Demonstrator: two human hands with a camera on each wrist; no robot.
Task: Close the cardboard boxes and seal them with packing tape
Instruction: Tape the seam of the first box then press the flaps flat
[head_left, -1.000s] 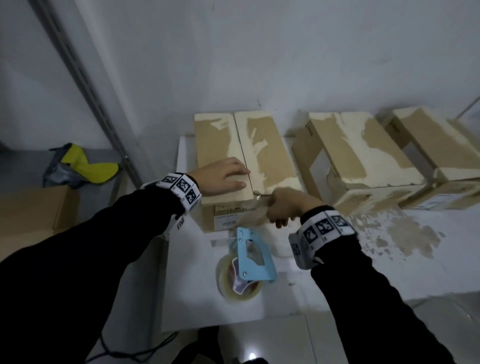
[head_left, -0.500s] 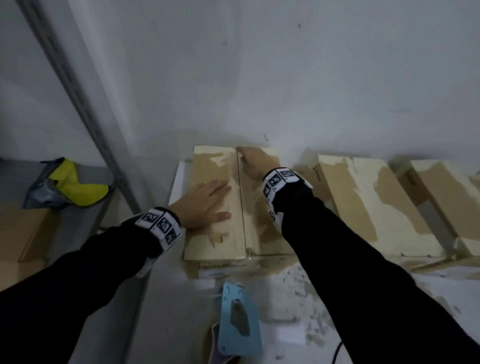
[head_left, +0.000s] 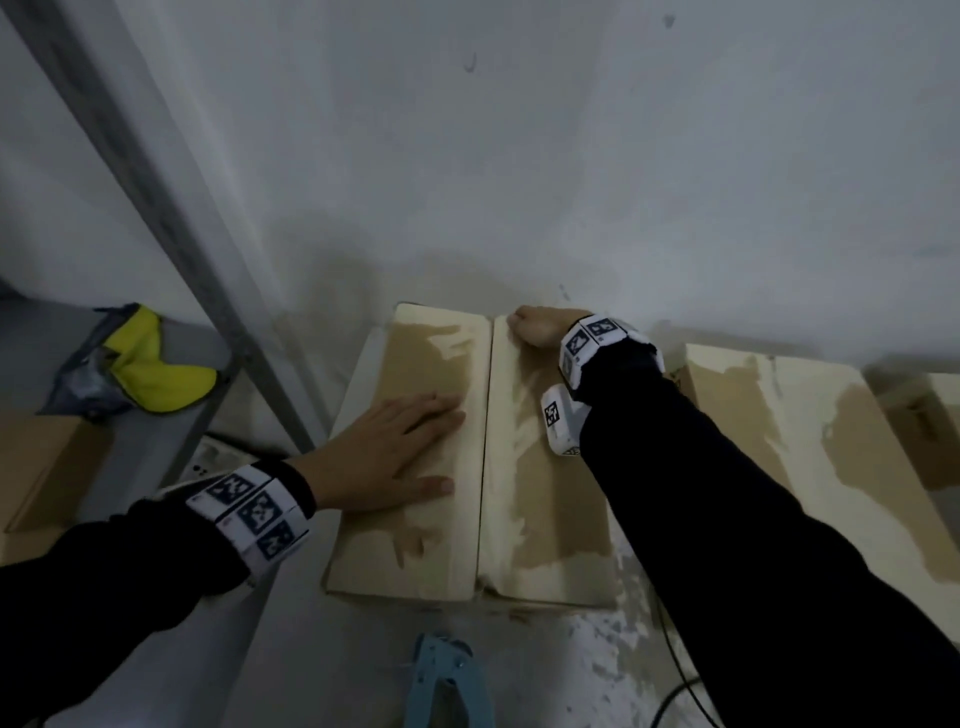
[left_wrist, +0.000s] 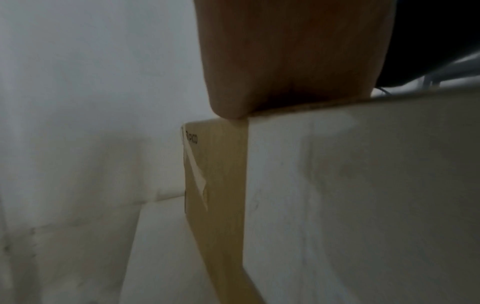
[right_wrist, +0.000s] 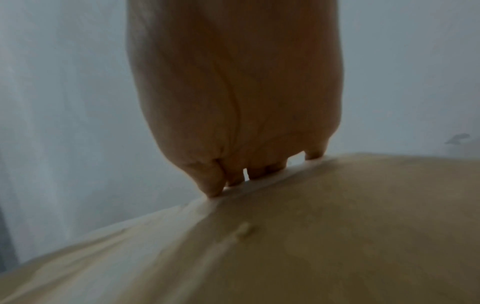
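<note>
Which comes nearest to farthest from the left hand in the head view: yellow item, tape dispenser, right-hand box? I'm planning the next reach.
From the left hand, flat on the box it presses:
1. Tape dispenser, in front of that box, at the picture's lower edge.
2. Yellow item, on the shelf to the left; only slightly farther, a close call.
3. Right-hand box, beyond the right arm, clearly farthest.

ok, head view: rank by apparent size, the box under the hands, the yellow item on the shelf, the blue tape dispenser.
1. Box under the hands, clearly largest.
2. Yellow item and blue tape dispenser: unranked. The dispenser is cut off by the bottom edge and nearer the camera, so comparison is unsure.
</note>
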